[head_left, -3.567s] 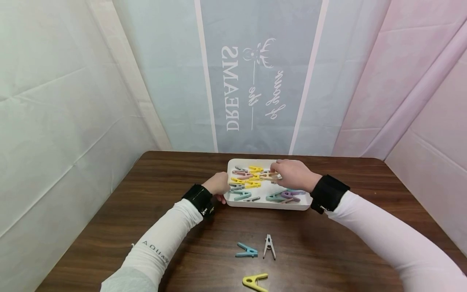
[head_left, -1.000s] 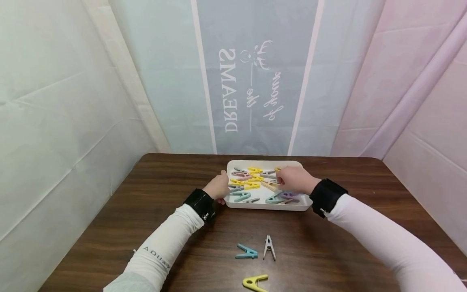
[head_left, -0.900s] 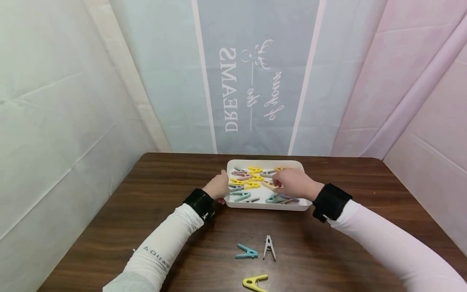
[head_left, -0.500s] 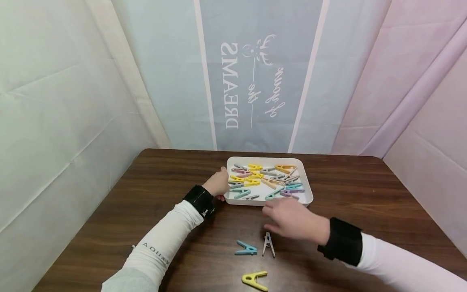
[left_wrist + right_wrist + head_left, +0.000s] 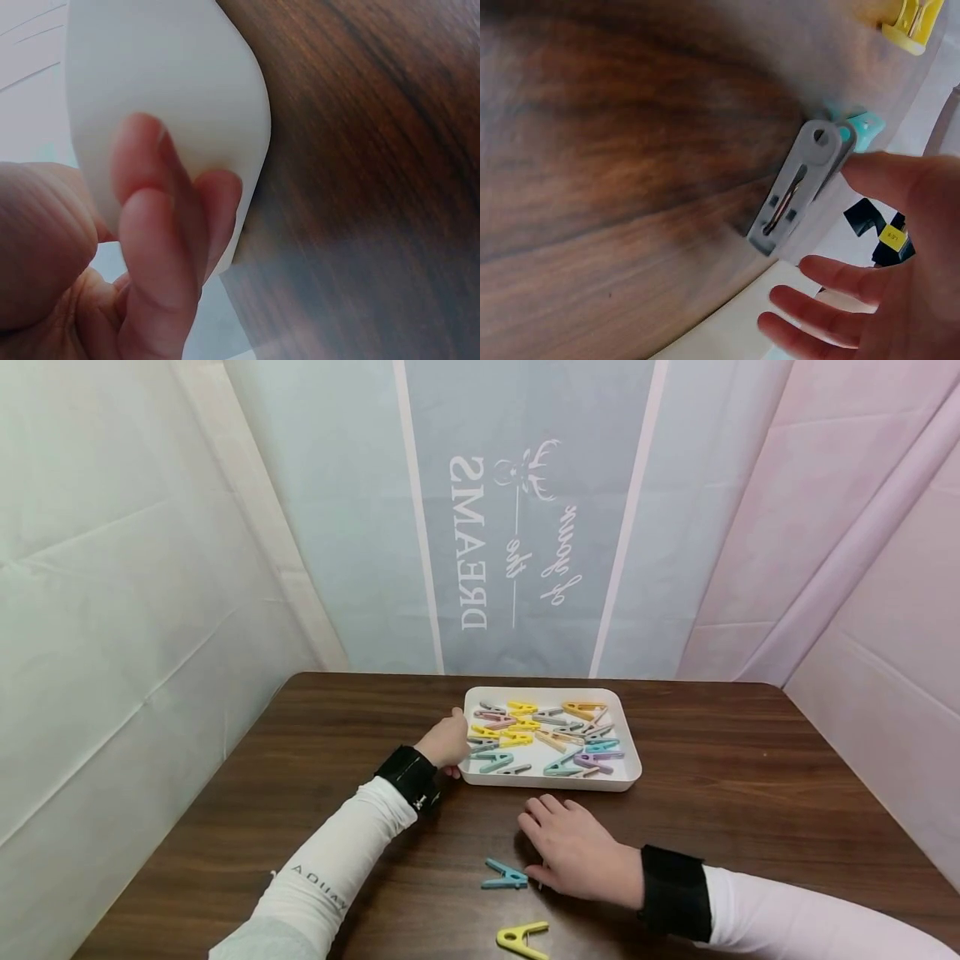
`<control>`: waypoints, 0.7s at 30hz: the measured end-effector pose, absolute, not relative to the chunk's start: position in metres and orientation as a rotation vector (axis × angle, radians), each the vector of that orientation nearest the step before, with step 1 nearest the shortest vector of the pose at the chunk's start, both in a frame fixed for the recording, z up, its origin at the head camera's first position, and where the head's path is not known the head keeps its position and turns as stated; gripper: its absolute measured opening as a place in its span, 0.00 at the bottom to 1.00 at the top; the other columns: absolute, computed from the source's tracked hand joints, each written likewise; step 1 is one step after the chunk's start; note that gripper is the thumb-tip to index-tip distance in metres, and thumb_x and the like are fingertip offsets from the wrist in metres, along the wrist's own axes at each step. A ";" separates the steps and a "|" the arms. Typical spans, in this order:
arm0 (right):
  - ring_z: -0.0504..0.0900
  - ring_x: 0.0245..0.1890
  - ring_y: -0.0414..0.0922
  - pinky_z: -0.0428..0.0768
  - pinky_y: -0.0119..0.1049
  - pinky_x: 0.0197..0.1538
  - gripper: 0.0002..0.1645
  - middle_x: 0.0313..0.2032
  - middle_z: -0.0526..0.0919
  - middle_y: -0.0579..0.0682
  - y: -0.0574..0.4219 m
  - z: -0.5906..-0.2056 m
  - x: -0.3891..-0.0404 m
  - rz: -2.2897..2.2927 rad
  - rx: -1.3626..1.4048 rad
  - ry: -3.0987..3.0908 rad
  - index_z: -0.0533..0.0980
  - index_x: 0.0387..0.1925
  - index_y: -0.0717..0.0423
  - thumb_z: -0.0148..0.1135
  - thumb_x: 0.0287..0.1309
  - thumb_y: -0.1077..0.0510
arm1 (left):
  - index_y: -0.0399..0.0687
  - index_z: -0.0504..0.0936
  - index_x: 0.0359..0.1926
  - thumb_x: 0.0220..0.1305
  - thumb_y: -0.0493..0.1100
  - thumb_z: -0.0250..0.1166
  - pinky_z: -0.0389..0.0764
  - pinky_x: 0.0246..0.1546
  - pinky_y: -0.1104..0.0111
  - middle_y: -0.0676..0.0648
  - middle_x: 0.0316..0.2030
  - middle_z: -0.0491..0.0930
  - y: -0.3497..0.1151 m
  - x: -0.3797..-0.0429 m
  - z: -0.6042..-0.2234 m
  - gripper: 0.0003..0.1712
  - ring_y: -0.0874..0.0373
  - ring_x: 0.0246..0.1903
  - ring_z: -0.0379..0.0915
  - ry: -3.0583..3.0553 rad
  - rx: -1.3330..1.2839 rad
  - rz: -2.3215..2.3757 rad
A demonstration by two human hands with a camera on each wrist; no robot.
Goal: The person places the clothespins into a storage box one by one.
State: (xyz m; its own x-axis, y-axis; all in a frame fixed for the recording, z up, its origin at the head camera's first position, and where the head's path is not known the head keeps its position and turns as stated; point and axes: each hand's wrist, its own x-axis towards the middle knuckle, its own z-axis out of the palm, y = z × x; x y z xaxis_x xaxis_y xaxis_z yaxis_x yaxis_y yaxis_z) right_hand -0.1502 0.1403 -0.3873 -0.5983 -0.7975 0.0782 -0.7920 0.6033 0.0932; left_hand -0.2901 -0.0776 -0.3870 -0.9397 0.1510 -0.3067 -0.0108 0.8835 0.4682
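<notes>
My left hand (image 5: 446, 743) grips the left end of a white tray (image 5: 551, 782); in the left wrist view its fingers (image 5: 156, 262) lie against the outer wall. Several clothespins in yellow, grey, pink, teal, purple and orange lie in the tray. My right hand (image 5: 573, 852) is over the table in front of it, fingers spread. In the right wrist view a grey clothespin (image 5: 821, 156) is right at its thumb tip, the other fingers apart from it; the hand mostly hides this clothespin in the head view. A blue clothespin (image 5: 517, 878) lies just left of the thumb.
A yellow clothespin (image 5: 529, 929) lies on the dark wooden table (image 5: 360, 718) nearest the front. Behind the table hangs a grey-blue cloth (image 5: 525, 643) with mirrored lettering, and pale cloth walls stand at both sides.
My right hand has left the tray, where it was among the clothespins, and come toward the front over the grey clothespin. My left hand has stayed on the tray's end.
</notes>
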 end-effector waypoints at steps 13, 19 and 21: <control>0.72 0.30 0.44 0.68 0.35 0.25 0.34 0.34 0.72 0.49 0.164 -0.376 -0.140 -0.057 1.210 -2.942 0.73 0.43 0.57 0.74 0.45 0.38 | 0.29 0.39 0.73 0.68 0.32 0.56 0.76 0.13 0.67 0.29 0.46 0.75 -0.078 -0.289 -0.386 0.43 0.55 0.11 0.74 2.714 0.112 0.692; 0.69 0.25 0.41 0.69 0.36 0.25 0.26 0.29 0.69 0.46 0.172 -0.376 -0.143 0.052 1.200 -3.044 0.73 0.34 0.57 0.76 0.45 0.44 | 0.29 0.39 0.73 0.68 0.31 0.55 0.76 0.13 0.67 0.28 0.46 0.75 -0.078 -0.289 -0.385 0.43 0.55 0.11 0.74 2.710 0.111 0.699; 0.69 0.25 0.41 0.70 0.36 0.26 0.23 0.28 0.70 0.46 0.173 -0.375 -0.144 0.061 1.221 -3.047 0.74 0.33 0.57 0.76 0.46 0.47 | 0.29 0.38 0.73 0.68 0.31 0.55 0.76 0.13 0.67 0.28 0.47 0.75 -0.078 -0.289 -0.385 0.43 0.55 0.11 0.74 2.707 0.110 0.705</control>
